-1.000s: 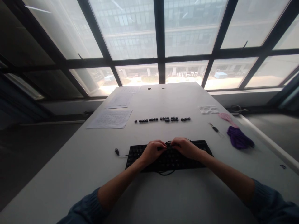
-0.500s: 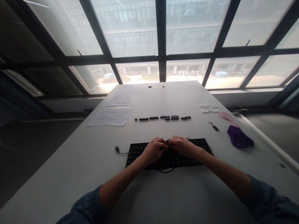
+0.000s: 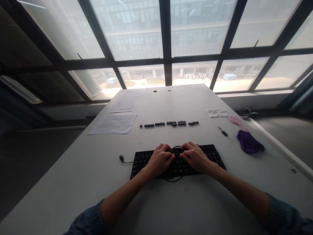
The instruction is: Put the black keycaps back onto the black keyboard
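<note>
A black keyboard [image 3: 179, 169] lies on the white table in front of me, its coiled cable showing at the near and far edges. Over its left-centre part rests my left hand [image 3: 161, 159], fingers bent on the keys and thumb held apart. My right hand [image 3: 193, 156] is just right of the middle, also with bent fingers and a separate thumb. A narrow gap divides the two hands, and I see nothing held in either. Beyond the keyboard, loose black keycaps [image 3: 174, 124] stand in a row of small groups. Keys under my palms are hidden.
Printed sheets [image 3: 112, 124] lie at the left. On the right are a keycap puller [image 3: 225, 133], a purple cloth [image 3: 249, 142], a pink brush-like item [image 3: 237, 122] and a white cloth [image 3: 217, 113]. A USB plug [image 3: 121, 158] sits left of the keyboard.
My hands have moved slightly apart from where their fingertips met over the keyboard. The fingers have loosened and the thumbs now stand away from them. The view has shifted slightly.
</note>
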Demonstrator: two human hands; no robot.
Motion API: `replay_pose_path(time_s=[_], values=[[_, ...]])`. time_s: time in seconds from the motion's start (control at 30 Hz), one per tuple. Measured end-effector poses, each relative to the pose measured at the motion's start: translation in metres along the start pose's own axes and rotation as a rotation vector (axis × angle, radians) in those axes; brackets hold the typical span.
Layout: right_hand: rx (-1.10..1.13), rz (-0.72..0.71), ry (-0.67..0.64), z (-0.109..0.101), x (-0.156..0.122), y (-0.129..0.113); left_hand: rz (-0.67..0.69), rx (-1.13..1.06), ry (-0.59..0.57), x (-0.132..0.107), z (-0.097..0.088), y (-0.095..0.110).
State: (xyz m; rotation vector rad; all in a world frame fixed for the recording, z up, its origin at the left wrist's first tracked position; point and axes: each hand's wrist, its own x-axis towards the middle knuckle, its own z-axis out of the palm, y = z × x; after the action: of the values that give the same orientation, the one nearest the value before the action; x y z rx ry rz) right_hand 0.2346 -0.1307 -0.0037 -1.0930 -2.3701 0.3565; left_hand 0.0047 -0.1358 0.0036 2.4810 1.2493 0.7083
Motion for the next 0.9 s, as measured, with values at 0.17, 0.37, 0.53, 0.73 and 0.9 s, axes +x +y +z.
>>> replay_pose_path(time_s=[0.17, 0.37, 0.53, 0.73, 0.9], values=[[0.091, -0.002, 0.008, -0.009, 0.022, 0.024, -0.029, -0.069, -0.006, 0.036, -0.009, -0.020], [-0.246, 0.166, 0.071, -0.006, 0.110, 0.073, -0.094, -0.058, 0.118, 0.069, -0.017, -0.036], [-0.311, 0.123, 0.010, 0.014, 0.154, 0.090, -0.124, -0.081, 0.165, 0.044, -0.028, -0.032], [-0.303, 0.066, -0.027, 0.029, 0.159, 0.093, -0.209, -0.058, 0.312, 0.009, -0.055, -0.042], [-0.218, 0.050, -0.005, 0.020, 0.147, 0.085, -0.244, -0.052, 0.366, -0.011, -0.059, -0.052]])
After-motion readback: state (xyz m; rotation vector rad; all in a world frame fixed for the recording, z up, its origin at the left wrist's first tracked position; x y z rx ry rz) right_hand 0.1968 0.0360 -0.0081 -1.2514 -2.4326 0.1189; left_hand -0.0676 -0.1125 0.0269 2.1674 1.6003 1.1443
